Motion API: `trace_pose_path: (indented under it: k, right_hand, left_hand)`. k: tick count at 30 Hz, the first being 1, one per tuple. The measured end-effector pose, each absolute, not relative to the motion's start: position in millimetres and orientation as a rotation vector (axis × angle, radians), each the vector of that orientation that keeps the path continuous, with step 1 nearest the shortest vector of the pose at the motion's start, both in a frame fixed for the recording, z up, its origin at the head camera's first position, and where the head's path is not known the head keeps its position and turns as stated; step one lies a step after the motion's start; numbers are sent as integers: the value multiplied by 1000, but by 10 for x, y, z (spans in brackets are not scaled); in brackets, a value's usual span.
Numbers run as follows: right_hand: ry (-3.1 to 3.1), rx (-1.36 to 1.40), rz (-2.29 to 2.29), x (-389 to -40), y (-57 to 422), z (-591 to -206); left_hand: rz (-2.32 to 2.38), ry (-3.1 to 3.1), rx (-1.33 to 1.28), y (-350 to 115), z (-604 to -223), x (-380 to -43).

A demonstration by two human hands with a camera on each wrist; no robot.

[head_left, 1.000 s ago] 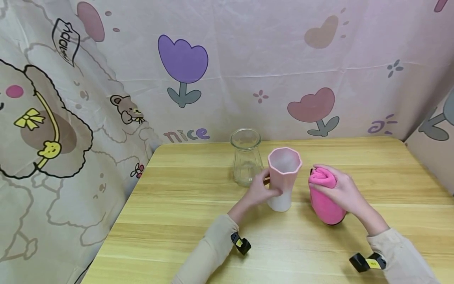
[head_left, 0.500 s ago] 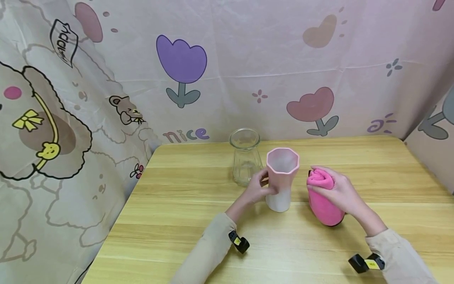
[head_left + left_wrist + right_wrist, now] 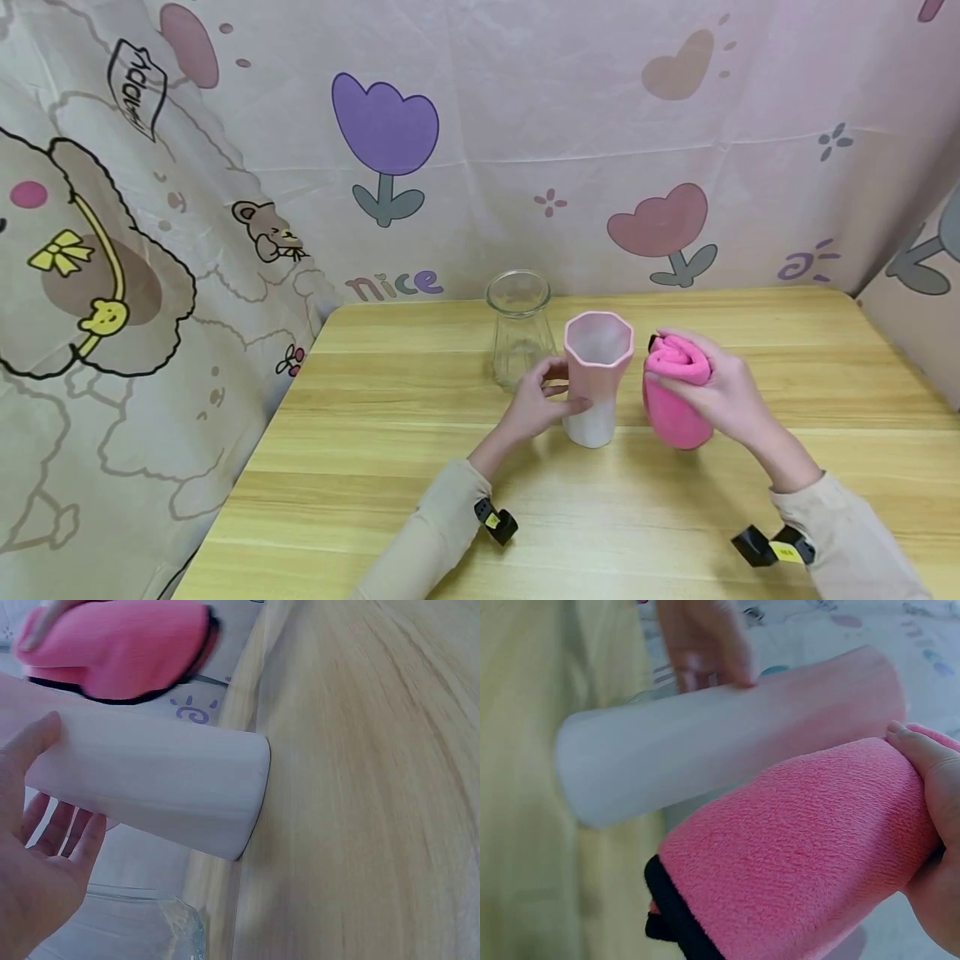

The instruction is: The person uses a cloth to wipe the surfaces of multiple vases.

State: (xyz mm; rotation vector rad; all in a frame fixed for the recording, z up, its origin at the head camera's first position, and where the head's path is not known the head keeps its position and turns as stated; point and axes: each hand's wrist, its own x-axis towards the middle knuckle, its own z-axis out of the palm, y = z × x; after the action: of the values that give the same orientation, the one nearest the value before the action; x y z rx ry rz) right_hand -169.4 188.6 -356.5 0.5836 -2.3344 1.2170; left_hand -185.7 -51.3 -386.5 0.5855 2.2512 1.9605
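A pink-to-white vase (image 3: 597, 392) with a wavy rim stands upright on the wooden table. My left hand (image 3: 537, 400) holds its left side, thumb across the front and fingers on the other side, as the left wrist view also shows. A rolled pink towel (image 3: 677, 408) with black edging (image 3: 679, 911) is gripped near its top by my right hand (image 3: 726, 387), thumb in front. The towel hangs just right of the vase, its lower end free. In the right wrist view the towel overlaps part of the vase.
A clear glass vase (image 3: 519, 333) stands behind and left of the pink one, close to my left fingers. The wooden table (image 3: 337, 483) ends at a patterned cloth backdrop (image 3: 487, 125). Small black cameras (image 3: 772, 546) sit on both wrists.
My right hand has raised the towel a little and brought it slightly closer to the vase. The pink vase has shifted slightly left; my left hand stays at its side.
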Motion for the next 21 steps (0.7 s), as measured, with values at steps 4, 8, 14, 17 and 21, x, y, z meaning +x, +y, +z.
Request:
trace_pose_path:
  k: [4, 8, 14, 17, 21]
  right_hand:
    - [-2215, 631, 1196, -1703, 1813, -3406]
    - [-2253, 643, 1200, -1720, 1737, -3369]
    - [-2373, 607, 1298, -1727, 1703, -3519]
    - [-2451, 642, 1283, -1752, 1696, -3669]
    - [-2504, 732, 1266, -1799, 1689, -3894]
  left_hand:
    - [1973, 2242, 585, -516, -3875, -1868]
    - [1980, 2227, 594, -517, -3885, -1877]
    - [1974, 2223, 594, -507, -3896, -1881]
    - [1979, 2222, 588, -510, -3895, -1881]
    - [1982, 2214, 590, -520, -3897, -1886]
